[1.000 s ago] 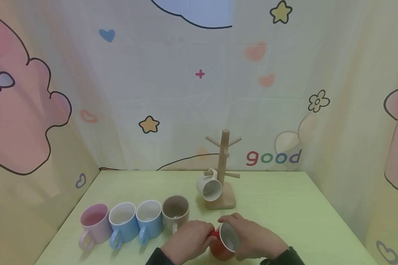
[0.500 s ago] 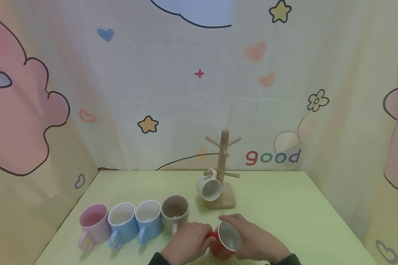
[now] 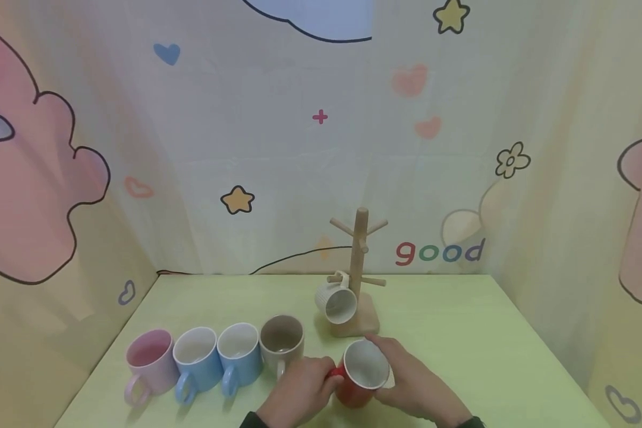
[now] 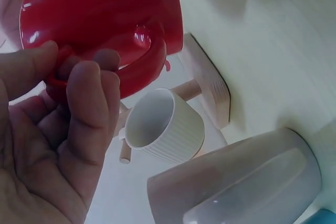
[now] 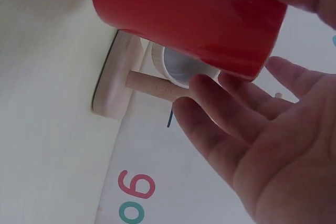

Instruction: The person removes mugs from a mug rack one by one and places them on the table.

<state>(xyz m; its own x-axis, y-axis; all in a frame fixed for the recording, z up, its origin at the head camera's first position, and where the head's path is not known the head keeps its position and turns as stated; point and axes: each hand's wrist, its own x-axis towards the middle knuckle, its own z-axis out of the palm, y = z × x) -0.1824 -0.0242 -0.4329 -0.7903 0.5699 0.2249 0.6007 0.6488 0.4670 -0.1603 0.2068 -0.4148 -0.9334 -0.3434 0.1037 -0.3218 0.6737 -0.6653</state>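
Note:
My left hand (image 3: 302, 389) pinches the handle of a red mug (image 3: 353, 392) with a white inside. In the left wrist view, the thumb and fingers close on the red handle (image 4: 144, 66). My right hand (image 3: 414, 380) holds the mug at its rim from the right, thumb on the near side and index finger on the far side. Its other fingers (image 5: 220, 103) spread loosely beside the mug in the right wrist view. Behind the mug stands a wooden mug tree (image 3: 359, 255), with a ribbed white mug (image 3: 336, 302) hanging by its handle from a lower peg.
Left of the hands, a row of mugs stands on the pale green table (image 3: 460, 333): a grey-brown mug (image 3: 282, 345), two blue mugs (image 3: 241, 351) and a pink mug (image 3: 152, 362). A printed curtain (image 3: 278, 119) hangs behind the table.
The red mug has shifted slightly up and left in the head view, and its opening has turned more upward. Both hands move with it. The other mugs stay in place.

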